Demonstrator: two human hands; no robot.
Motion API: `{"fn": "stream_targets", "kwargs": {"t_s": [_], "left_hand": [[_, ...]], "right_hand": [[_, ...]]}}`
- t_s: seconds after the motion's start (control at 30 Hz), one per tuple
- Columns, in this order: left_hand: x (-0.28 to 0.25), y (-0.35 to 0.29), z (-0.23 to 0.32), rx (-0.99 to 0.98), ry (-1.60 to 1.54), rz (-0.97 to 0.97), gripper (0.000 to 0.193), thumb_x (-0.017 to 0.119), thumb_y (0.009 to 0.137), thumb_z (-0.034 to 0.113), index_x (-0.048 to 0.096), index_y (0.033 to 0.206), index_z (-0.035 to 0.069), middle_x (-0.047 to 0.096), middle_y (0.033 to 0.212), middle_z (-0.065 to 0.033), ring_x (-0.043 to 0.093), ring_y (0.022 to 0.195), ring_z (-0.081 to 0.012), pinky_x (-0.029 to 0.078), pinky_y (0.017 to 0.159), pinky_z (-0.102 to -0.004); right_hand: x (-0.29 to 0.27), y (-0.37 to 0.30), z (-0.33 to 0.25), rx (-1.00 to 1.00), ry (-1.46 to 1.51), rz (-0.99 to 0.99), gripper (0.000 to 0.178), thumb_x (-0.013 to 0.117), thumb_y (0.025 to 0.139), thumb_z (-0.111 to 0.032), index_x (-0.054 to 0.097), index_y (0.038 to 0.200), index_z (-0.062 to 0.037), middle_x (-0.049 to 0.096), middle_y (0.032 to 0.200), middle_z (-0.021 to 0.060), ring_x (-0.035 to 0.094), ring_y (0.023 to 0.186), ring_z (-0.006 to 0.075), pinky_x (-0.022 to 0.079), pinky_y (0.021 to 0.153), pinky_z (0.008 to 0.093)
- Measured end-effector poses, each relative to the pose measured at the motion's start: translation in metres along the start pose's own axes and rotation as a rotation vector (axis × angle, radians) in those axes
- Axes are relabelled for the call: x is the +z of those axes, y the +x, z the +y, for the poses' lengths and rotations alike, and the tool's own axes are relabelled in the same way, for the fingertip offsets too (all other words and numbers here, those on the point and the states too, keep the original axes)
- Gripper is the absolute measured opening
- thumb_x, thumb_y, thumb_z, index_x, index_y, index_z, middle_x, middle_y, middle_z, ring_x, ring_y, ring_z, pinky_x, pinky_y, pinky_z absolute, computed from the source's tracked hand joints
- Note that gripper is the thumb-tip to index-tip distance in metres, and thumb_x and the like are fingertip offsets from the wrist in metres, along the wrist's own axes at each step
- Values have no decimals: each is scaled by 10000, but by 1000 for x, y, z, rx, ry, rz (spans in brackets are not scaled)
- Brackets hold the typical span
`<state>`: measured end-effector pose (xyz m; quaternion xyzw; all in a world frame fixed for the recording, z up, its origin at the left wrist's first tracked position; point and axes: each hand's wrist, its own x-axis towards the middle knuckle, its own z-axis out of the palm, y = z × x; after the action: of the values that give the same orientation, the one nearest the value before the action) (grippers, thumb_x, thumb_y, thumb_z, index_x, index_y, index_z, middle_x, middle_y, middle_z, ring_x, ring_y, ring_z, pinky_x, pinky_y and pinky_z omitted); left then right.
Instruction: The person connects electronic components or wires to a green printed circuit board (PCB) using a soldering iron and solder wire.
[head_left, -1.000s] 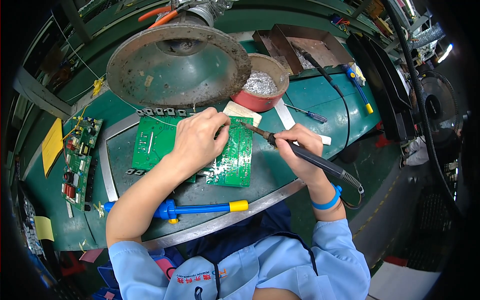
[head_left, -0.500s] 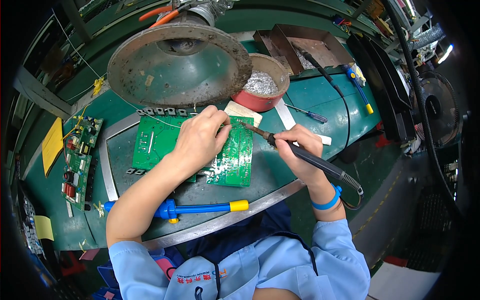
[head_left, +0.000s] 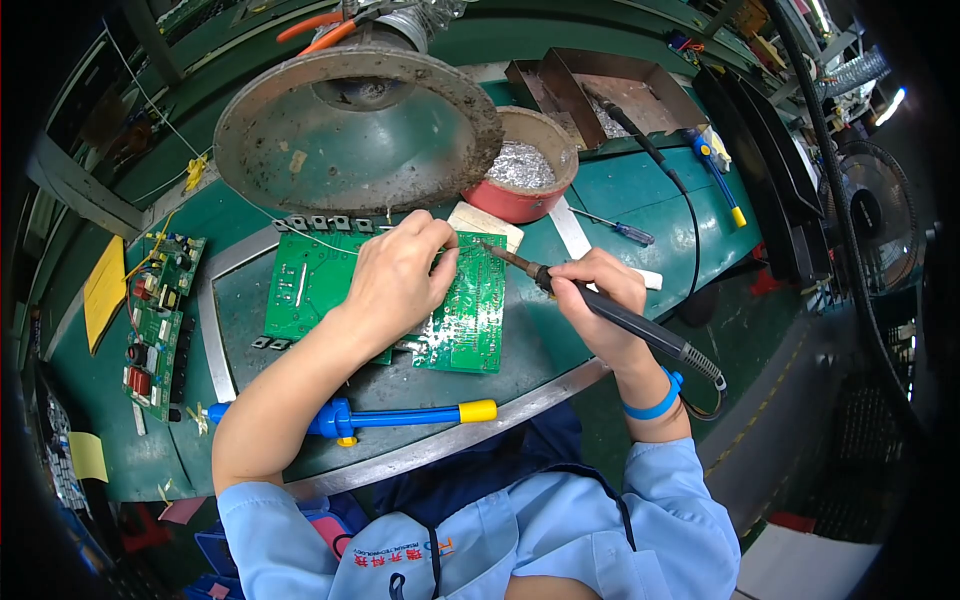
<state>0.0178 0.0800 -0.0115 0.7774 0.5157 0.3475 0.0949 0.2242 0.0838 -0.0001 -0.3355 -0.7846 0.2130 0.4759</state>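
A green circuit board (head_left: pixel 460 335), its solder side up, lies in front of me with black components along its edges. Over its middle, my left hand (head_left: pixel 400 270) is closed in a pinch around a thin solder wire (head_left: pixel 325 243), which trails off to the upper left. Part of the board is hidden under that hand. My right hand (head_left: pixel 605 290) grips a soldering iron (head_left: pixel 640 322) like a pen. The iron's tip points left, at the upper right part of the board, close to my left fingertips; contact is too small to make out.
A wide, dirty fume funnel (head_left: pixel 350 160) hangs behind the board, beside a red bowl (head_left: pixel 515 206) of silvery scraps. Nearer me lies a blue solder sucker (head_left: pixel 410 416). Populated boards (head_left: pixel 150 345) lie left; a screwdriver (head_left: pixel 632 234) and another iron (head_left: pixel 640 133) lie right.
My left hand has shifted very slightly to the left. The soldering iron and my right hand stay almost still.
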Motion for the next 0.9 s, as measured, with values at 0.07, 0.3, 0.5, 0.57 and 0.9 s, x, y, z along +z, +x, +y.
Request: {"fn": "stream_targets", "kwargs": {"t_s": [0.07, 0.3, 0.5, 0.57, 0.9], "left_hand": [[0, 0, 0, 0, -2, 2, 75, 574, 670, 36, 517, 717, 26, 499, 699, -98, 523, 605, -260, 417, 523, -330], [0, 0, 0, -3, 2, -1, 76, 574, 671, 39, 519, 721, 27, 503, 705, -99, 525, 609, -263, 419, 527, -330], [0, 0, 0, -1, -6, 1, 76, 574, 669, 36, 515, 716, 27, 495, 695, -101, 521, 606, -265, 416, 527, -333], [0, 0, 0, 3, -11, -6, 74, 570, 667, 30, 512, 713, 27, 491, 693, -102, 518, 608, -266, 415, 530, -335], [2, 0, -1, 45, -38, -29, 75, 568, 672, 25, 512, 723, 27, 487, 703, -104, 511, 615, -266, 409, 527, -338]], "right_hand": [[0, 0, 0, -7, -4, 0, 97, 600, 604, 36, 580, 695, 7, 544, 587, 85, 505, 487, 149, 386, 443, 236], [1, -1, 0, -6, -6, -12, 100, 602, 603, 35, 581, 697, 6, 551, 596, 86, 511, 492, 151, 392, 447, 235], [0, 0, 0, -18, -2, 5, 107, 605, 602, 34, 584, 703, 5, 552, 597, 88, 514, 496, 151, 389, 445, 235], [-1, 0, -1, -2, 1, 10, 110, 606, 602, 35, 584, 706, 6, 552, 597, 88, 513, 497, 150, 388, 445, 235], [1, -1, 1, -6, 8, -5, 94, 607, 608, 29, 579, 694, 2, 547, 589, 83, 505, 489, 148, 386, 443, 235]]}}
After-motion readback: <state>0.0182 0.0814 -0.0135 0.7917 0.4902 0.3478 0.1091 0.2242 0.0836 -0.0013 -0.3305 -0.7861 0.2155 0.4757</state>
